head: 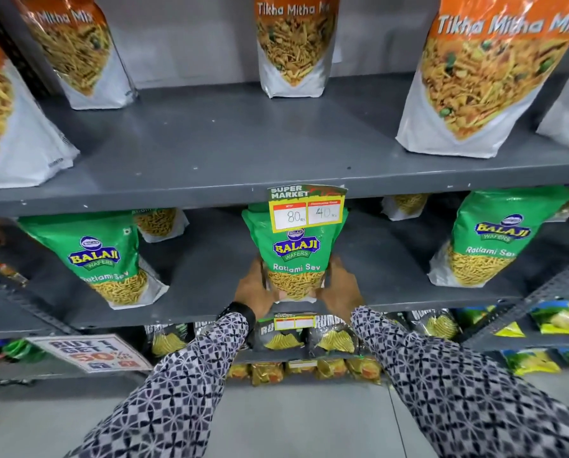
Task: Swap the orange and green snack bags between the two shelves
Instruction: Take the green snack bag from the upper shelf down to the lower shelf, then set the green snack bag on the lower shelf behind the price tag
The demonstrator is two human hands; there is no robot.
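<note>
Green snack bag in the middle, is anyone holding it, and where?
Yes. Both hands, left hand and right hand, grip the middle green bag by its lower sides.

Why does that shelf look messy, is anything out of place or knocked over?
Nothing is spilled or torn. The left green bag leans askew, tilted compared with the upright middle green bag gripped by both hands. The price tag hangs over that bag's top.
</note>
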